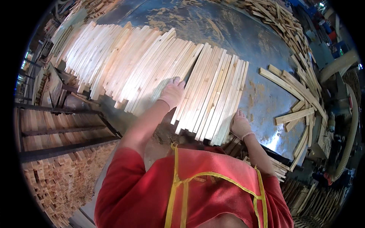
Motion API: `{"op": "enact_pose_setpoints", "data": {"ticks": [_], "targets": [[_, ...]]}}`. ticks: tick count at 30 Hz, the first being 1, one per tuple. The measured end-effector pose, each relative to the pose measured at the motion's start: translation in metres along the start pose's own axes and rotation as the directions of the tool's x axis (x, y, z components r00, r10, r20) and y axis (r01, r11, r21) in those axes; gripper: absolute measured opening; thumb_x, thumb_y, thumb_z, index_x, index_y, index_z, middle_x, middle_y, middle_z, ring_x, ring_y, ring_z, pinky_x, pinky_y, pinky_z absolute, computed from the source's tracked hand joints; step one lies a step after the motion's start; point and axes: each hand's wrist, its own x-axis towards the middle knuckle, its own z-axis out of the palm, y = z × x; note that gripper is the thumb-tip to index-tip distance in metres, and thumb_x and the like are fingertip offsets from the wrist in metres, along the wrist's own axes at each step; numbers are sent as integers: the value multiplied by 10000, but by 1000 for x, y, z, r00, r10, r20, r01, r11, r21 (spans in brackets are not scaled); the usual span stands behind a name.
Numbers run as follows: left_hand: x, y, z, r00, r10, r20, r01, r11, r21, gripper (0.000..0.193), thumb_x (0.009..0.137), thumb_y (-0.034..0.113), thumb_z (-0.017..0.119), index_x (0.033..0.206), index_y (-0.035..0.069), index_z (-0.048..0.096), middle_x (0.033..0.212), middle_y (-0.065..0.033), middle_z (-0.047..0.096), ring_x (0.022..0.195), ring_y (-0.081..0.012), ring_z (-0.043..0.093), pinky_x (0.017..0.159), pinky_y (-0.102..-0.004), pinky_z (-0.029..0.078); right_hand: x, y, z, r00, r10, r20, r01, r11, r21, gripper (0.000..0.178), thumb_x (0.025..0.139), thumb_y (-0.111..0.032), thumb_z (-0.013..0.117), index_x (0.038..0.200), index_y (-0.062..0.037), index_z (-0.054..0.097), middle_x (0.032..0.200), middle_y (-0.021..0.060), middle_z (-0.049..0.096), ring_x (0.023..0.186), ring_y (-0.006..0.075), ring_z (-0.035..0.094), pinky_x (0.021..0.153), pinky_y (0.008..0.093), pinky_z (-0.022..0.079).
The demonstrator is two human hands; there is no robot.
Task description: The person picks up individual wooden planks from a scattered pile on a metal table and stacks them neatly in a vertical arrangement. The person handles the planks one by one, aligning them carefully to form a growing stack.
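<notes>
A batch of pale wooden strips is lying on the metal desk, apparently parted from the longer row, which is seemingly awaiting division; the left hand and right hand are flanking the batch, their grip unclear. Uneven ends are reaching the near edge; open desk is extending rightward toward loose strips

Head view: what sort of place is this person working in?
Probably a woodworking shop or timber yard: pale wooden strips lie side by side in front of the person, sawdust-like debris is scattered on the bluish surface, and stacked cut wood fills the lower left.
</notes>
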Motion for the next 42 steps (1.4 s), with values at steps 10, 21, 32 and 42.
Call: {"op": "enact_pose_setpoints", "data": {"ticks": [10, 21, 32, 42], "targets": [[-182, 50, -23, 992, 102, -76, -126, 886, -445, 294, 999, 245, 632, 1251, 103, 683, 1105, -152, 682, 985, -329, 665, 848, -438, 556, 47, -8, -29, 940, 199, 277, -295, 66, 953, 790, 914, 18, 610, 1671, -16, 387, 1310, 173, 722, 1174, 229, 672, 1039, 360, 521], [-215, 134, 56, 964, 218, 151, 49, 414, -909, 551, 1079, 412, 601, 1461, 16, 605, 1292, -219, 692, 1246, -313, 666, 990, -383, 556, -58, -59, 20, 848, 91, 522, -526, 22, 850, 966, 896, -272, 875, 1630, 51, 337, 1481, 215, 558, 1321, 285, 572, 1138, 403, 475], [-182, 66, -58, 950, 290, 118, 183, -208, -961, 776, 1023, 333, 721, 1660, 71, 365, 1106, -71, 692, 1066, -167, 670, 919, -334, 561, -84, -92, -84, 939, 145, 311, -275, -227, 934, 736, 942, -90, 665, 1622, -53, 386, 1234, 113, 662, 1041, 224, 692, 864, 391, 644], [-60, -41, -125, 924, -302, 235, 236, -32, -971, 619, 946, 203, 708, 1483, -60, 552, 1020, -156, 746, 921, -193, 702, 756, -334, 581, -30, -145, -76, 986, 150, 67, -55, -80, 995, 734, 997, -327, 711, 1599, -30, 416, 1288, 183, 696, 1036, 253, 706, 865, 396, 630]]}}
